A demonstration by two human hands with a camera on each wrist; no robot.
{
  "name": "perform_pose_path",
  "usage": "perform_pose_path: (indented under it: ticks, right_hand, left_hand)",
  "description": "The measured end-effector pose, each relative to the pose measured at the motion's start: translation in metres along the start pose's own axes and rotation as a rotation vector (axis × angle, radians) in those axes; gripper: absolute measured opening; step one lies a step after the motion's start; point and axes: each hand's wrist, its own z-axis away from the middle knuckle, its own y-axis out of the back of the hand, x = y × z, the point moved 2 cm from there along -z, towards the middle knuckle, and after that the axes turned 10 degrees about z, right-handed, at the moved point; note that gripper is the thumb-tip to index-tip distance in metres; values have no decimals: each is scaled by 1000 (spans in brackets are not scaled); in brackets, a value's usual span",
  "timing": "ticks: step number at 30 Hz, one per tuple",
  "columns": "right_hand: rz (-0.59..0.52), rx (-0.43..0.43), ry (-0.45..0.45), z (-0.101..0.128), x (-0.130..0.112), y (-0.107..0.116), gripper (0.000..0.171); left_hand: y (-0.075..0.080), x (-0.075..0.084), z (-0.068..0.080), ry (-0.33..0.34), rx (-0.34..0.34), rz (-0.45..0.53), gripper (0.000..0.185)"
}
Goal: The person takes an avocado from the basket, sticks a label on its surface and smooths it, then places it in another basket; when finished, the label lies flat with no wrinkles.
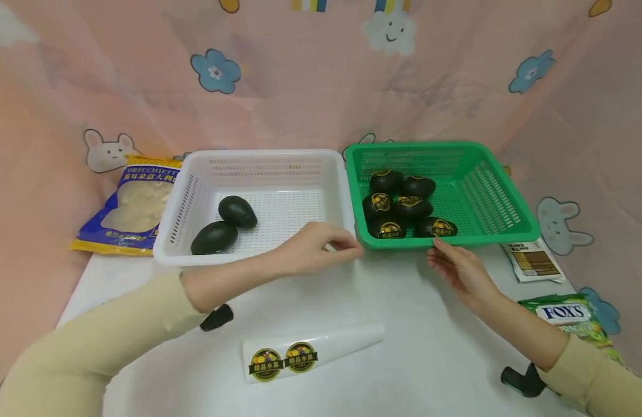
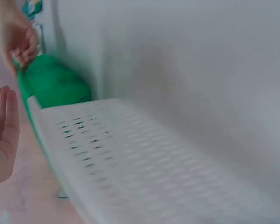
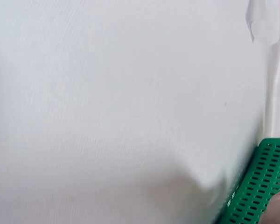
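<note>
Well to the left of the left hand, a blue and yellow pasta bag lies on the white table. Just behind that hand stands the white basket, holding two bare avocados on its far left side. The left hand rests at the basket's near right corner with fingers loosely curled, fingertips close together by the rim; whether they pinch anything is not clear. Nearer the person than this hand lies a sticker sheet with two round labels. Between the two hands sits the near rim of the green basket, with six labelled avocados inside. The right hand is relaxed, fingers straight, its fingertips touching that rim. Further right lie a brown packet and a green candy bag.
</note>
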Motion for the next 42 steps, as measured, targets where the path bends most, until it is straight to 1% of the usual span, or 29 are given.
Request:
perform_pose_path:
  ticks: [2,3,5,7,8,9,11,13,14,16,17,18,20,24,27,29,32,35,37,39,42]
  right_hand:
    - [7,-5,-21,2,3,-5,16]
    - [18,-16,-34,3,5,-8,16]
    - [67,-52,-66,4,9,-16,16]
    - [153,-102,-94,6,12,-27,16]
    - [204,-132,-99,6,13,-34,18]
    - [257,-163,-101,7,14,-41,20]
    - [371,-224,-86,6,12,-57,26]
    - [483,-290,-37,3,6,-74,34]
    - [528,-326,-6,2,2,-83,36]
    - [622,-395,69,-3,-9,-103,38]
    - [669,-429,109,-6,-16,-114,37]
    - [708,-463,147,-9,-23,-126,35]
    - [766,-532,215,-17,-39,-150,31]
    - [833,-665,304,-37,-72,-201,29]
    - [879,-746,329,-59,-88,-239,32]
    - [923,-780,338,-78,-95,-261,33]
    - [1023,-776,341,-109,-98,-289,37]
    - [1151,-727,340,-139,-93,-311,38]
    - [1243,-694,338,-157,-86,-322,40]
    - [1309,-677,330,-172,-76,-330,44]
    - [1396,-686,311,-187,-59,-340,54]
  left_hand:
    - [-4,-12,27,107,-10,109,20]
    - [-6,-18,40,174,-13,173,22]
    - [-10,-32,64,301,6,321,29]
    - [-14,-46,82,401,72,491,38]
    - [-14,-53,89,439,125,580,44]
    - [-15,-59,95,466,193,671,48]
    - [-14,-70,103,471,357,865,54]
    - [-12,-79,108,435,540,1026,54]
    - [-11,-82,109,405,624,1082,53]
    - [-10,-86,110,338,752,1154,47]
    - [-9,-87,110,313,802,1174,43]
    - [-9,-88,110,291,831,1185,40]
    - [-8,-88,108,264,852,1190,37]
    - [-8,-87,107,257,857,1190,32]
    - [-7,-86,108,263,847,1191,33]
    - [-6,-86,107,270,834,1191,36]
    - [-6,-86,106,278,813,1178,39]
    - [-6,-85,107,284,805,1171,39]
    - [-6,-84,107,286,807,1177,36]
    - [-5,-83,109,285,812,1186,31]
    - [-5,-82,110,283,818,1194,24]
